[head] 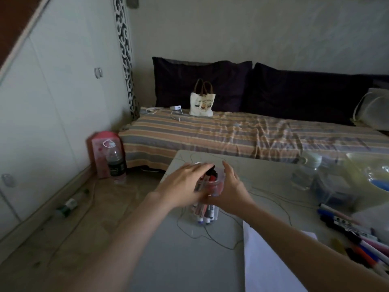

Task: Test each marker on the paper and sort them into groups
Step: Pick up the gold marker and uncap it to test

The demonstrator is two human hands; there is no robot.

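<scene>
The striped bed point(242, 133) lies behind the grey surface point(179, 249), where white paper point(267, 260) sits at front right. A clear jar point(207, 213) of markers point(205, 214) stands mid-surface. The right hand point(229, 192) wraps its grip around the jar; the left hand point(181, 186) reaches over its mouth, grip blurred, so I cannot tell. Loose markers point(353, 234) lie at the far right.

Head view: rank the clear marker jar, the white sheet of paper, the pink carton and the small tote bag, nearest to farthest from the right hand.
1. Clear marker jar: the right hand is against its right side.
2. White sheet of paper: on the table, nearer the camera and to the right.
3. Pink carton: on the floor, far left.
4. Small tote bag: on the striped bed behind.
</scene>
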